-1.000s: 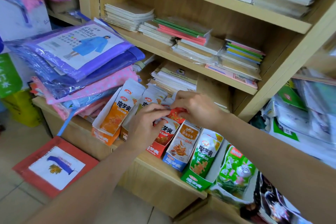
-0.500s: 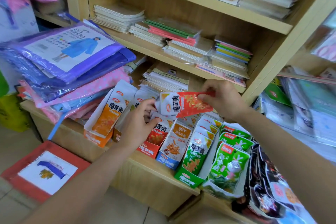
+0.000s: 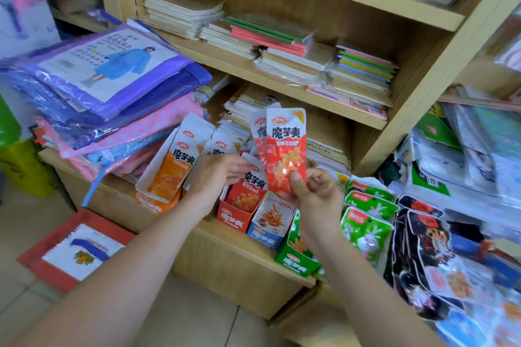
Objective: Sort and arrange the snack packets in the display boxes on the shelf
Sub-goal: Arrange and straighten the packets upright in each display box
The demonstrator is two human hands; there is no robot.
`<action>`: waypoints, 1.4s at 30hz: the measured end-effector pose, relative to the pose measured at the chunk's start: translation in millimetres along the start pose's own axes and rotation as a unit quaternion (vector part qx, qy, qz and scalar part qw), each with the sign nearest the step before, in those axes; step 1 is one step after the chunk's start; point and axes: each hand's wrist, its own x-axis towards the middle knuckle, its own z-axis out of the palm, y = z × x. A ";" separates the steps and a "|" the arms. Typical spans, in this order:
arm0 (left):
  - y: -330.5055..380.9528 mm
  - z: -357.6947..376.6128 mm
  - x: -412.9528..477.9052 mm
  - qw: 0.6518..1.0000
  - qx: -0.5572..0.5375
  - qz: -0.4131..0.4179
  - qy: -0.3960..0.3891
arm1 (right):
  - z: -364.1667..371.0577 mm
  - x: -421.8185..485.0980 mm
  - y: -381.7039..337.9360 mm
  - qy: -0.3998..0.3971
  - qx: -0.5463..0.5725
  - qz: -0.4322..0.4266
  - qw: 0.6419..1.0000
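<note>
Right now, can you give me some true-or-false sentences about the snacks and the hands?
1. The right hand holds red snack packets upright. True.
2. The left hand grips an orange packet. False: its fingers are straight and hold nothing.
3. The blue display box stands between the red display box and the green display box. True.
4. The top raincoat pack is yellow. False: it is purple.

Single head-worn view, forward and down, close above the shelf (image 3: 225, 239)
</note>
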 end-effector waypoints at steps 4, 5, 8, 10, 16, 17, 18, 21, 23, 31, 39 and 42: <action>9.2 -5.3 -4.2 0.999 0.012 0.004 -0.052 | 22.0 -3.2 24.1 0.027 -0.028 0.052 0.998; 8.6 -6.3 -4.8 0.998 0.024 0.016 -0.051 | 25.3 -1.6 26.9 0.033 -0.056 0.056 0.996; 3.0 -7.4 -2.1 0.996 0.070 0.053 -0.008 | 31.8 3.9 33.2 0.027 -0.189 0.025 0.981; 1.4 -8.8 -1.0 0.990 0.108 0.084 0.016 | 33.9 6.6 36.1 0.017 -0.294 -0.025 0.955; 0.1 -17.9 -3.6 0.952 0.261 0.156 -0.010 | 22.6 9.9 27.9 -0.024 -0.433 -0.150 0.888; -1.1 -18.8 -5.6 0.945 0.284 0.164 -0.016 | 19.6 12.7 26.8 -0.027 -0.425 -0.168 0.889; -2.6 -19.2 -7.6 0.937 0.304 0.172 -0.017 | 17.6 15.4 25.0 -0.040 -0.418 -0.187 0.888; -6.1 -18.8 -13.2 0.903 0.381 0.199 -0.001 | 14.7 27.7 18.5 -0.087 -0.424 -0.236 0.870; -8.6 -18.1 -15.2 0.871 0.441 0.216 0.023 | 13.8 34.1 17.2 -0.111 -0.425 -0.257 0.861; -8.5 -19.1 -12.7 0.850 0.435 0.295 -0.037 | 5.3 36.7 29.2 -0.164 -0.495 -0.318 0.792; -2.6 -12.3 -23.0 0.862 0.413 0.294 -0.001 | 1.8 50.8 7.0 -0.193 -0.415 -0.116 0.882; 3.2 3.1 -26.5 0.870 0.430 0.243 0.012 | 8.1 51.7 12.8 -0.237 -0.323 -0.056 0.915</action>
